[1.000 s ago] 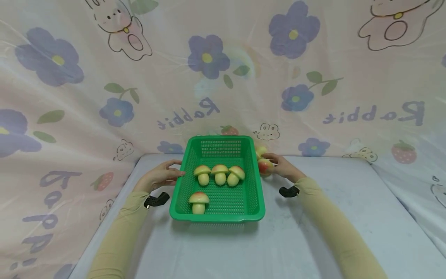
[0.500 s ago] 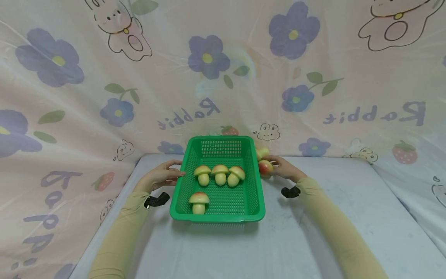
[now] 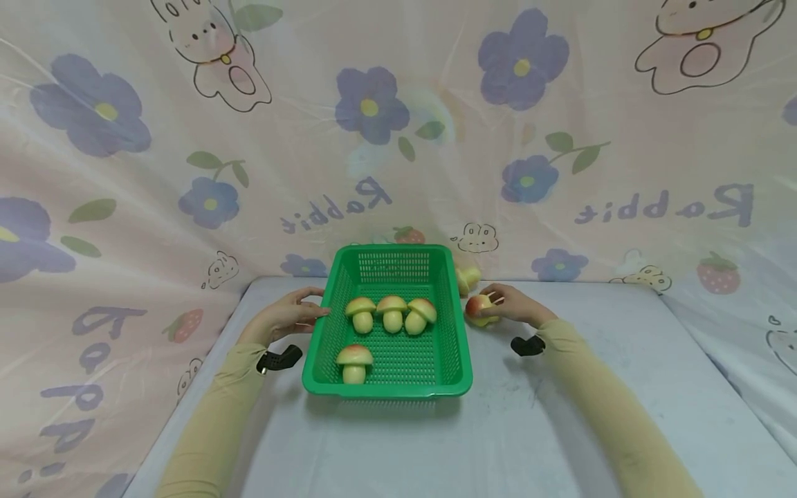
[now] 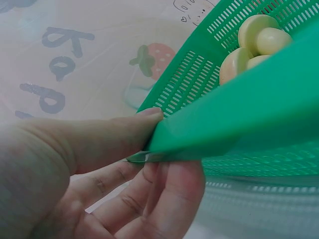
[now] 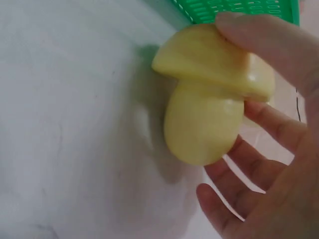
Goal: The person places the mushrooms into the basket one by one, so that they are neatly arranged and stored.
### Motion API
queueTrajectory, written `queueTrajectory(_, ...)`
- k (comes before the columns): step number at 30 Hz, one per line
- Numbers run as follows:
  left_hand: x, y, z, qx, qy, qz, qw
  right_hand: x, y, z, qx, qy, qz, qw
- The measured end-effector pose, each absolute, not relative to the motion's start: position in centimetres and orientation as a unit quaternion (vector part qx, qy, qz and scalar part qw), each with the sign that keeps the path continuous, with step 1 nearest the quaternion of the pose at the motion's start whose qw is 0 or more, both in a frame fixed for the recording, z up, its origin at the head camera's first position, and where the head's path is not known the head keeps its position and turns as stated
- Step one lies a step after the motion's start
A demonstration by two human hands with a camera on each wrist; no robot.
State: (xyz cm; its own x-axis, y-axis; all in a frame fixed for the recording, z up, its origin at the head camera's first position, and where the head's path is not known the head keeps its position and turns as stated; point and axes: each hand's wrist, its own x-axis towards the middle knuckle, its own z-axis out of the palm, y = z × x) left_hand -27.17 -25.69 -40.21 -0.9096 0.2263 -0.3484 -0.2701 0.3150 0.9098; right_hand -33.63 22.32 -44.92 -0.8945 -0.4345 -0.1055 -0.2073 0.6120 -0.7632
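My left hand [image 3: 288,315] pinches the left rim of a green plastic basket [image 3: 387,391]; in the left wrist view the thumb [image 4: 119,130] lies over the rim with fingers underneath. To the right of the basket, my right hand [image 3: 518,305] holds a toy mushroom [image 5: 202,124] by its cap, between thumb and fingers. Its cap is yellow and red, its stem pale yellow. Inside the basket, three similar mushrooms [image 3: 391,313] lie in a row across the middle, and one mushroom [image 3: 354,364] lies near the front left.
Another yellow mushroom [image 3: 469,278] lies just beyond the right hand, beside the basket's far right corner, partly hidden by it. A white cloth covers the table [image 3: 398,456]. Behind it hangs a curtain [image 3: 436,173] printed with flowers and rabbits.
My right hand has shifted right and a little nearer with its mushroom, away from the basket's side. The mushroom behind shows more fully. The left hand stays on the rim.
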Motion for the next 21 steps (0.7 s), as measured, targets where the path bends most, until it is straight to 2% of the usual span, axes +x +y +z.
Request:
queueTrajectory(14, -27.13, -25.81, -40.24, -0.015, 0.783, 0.585, 0.213, -33.11, 22.75, -44.64, -0.138, 0.892, -0.374, 0.215)
queueTrajectory(21, -27.01, -25.84, -40.2, -0.006, 0.784, 0.583, 0.212, -32.96, 23.03, -44.65, -0.133, 0.891, -0.366, 0.233)
